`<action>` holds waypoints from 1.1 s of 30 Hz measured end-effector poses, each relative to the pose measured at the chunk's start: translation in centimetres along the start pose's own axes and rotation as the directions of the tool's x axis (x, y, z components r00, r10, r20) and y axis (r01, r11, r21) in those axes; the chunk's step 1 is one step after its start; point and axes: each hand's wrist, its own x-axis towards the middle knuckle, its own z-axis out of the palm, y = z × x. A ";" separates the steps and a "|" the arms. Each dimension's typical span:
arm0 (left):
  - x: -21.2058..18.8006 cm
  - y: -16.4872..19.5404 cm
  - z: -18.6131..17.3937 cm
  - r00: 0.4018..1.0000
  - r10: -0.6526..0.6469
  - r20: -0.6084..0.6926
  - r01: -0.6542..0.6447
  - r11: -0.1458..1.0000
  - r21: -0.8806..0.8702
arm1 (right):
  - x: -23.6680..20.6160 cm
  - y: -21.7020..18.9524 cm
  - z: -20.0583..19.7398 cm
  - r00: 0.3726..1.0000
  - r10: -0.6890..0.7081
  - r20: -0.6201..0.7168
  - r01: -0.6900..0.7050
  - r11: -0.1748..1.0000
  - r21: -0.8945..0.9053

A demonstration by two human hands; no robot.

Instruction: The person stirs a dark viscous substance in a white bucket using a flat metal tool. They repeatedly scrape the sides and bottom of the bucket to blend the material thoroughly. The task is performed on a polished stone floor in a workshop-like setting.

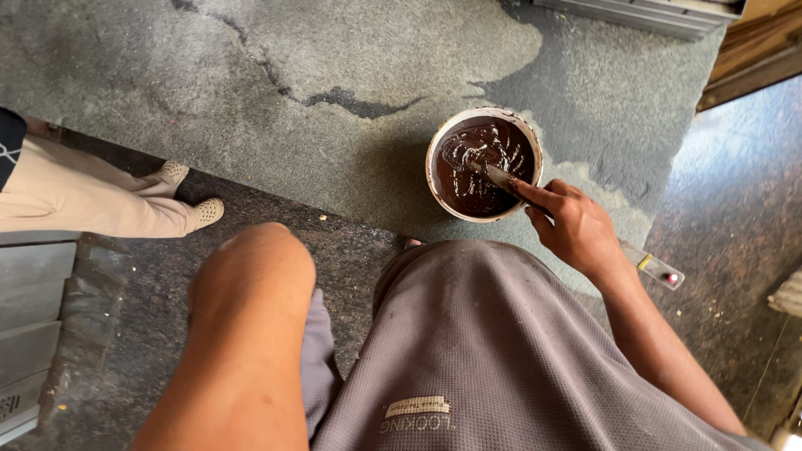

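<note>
My right hand [575, 227] grips a flat, paint-coated stirring tool [499, 176] whose tip sits in dark brown liquid inside a round white bowl [437, 142] on the grey floor. A pale handle end with a yellow band and a red dot [660, 271] shows past my wrist, in line with the tool. My left hand is out of sight; only a bare knee [251, 276] and my grey shorts [484, 351] fill the lower frame.
Another person's legs in beige trousers [75, 196] and white shoes [209, 211] stand at the left. The grey floor has a dark crack [334, 98]. Metal sections lie at the top right [660, 12] and lower left [29, 334]. Polished dark stone floor [735, 217] lies to the right.
</note>
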 end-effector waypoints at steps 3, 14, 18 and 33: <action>-0.9 7.1 2.6 0.965 0.255 -0.059 -0.257 0.882 -0.395 | 0.0 -0.1 0.0 0.999 -0.035 -0.036 0.036 0.999 0.018; -14.4 -3.3 12.3 0.273 -0.916 0.295 0.747 0.395 0.534 | 0.1 -0.6 0.1 0.999 -0.030 -0.045 0.030 0.999 -0.015; -22.5 -7.3 12.8 0.387 -0.817 0.427 0.583 0.576 0.573 | 0.2 -0.5 0.2 1.000 0.002 -0.019 -0.003 1.000 -0.027; -26.5 -10.5 13.7 0.357 -0.828 0.432 0.678 0.548 0.490 | -0.3 -1.3 -0.2 0.995 0.099 0.014 -0.098 0.995 -0.035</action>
